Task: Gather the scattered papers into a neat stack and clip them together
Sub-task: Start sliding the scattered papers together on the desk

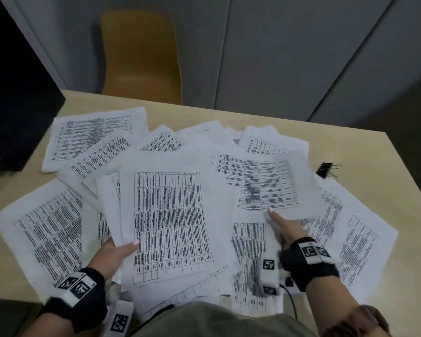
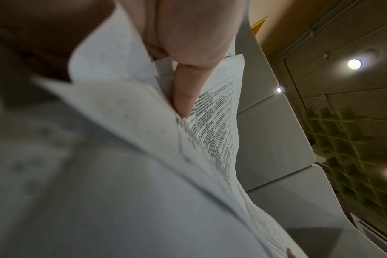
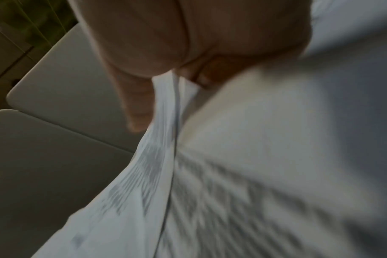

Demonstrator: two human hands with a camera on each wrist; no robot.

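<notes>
Many printed sheets (image 1: 90,144) lie scattered and overlapping over the beige table (image 1: 365,154). My left hand (image 1: 117,254) grips a small sheaf of sheets (image 1: 168,222) at its near left edge, thumb on top; in the left wrist view the thumb (image 2: 183,97) presses on the printed page (image 2: 219,125). My right hand (image 1: 284,227) pinches a lifted sheet (image 1: 260,183) at its near edge, thumb on top; the right wrist view shows the thumb (image 3: 137,104) on blurred paper (image 3: 144,174). A black binder clip (image 1: 325,169) lies at the table's right side, beyond the papers.
A yellow chair (image 1: 141,59) stands behind the table's far edge. A black box-like object (image 1: 17,113) sits at the far left corner. Grey wall panels rise behind. A cable (image 1: 292,302) hangs from my right wrist near the front edge.
</notes>
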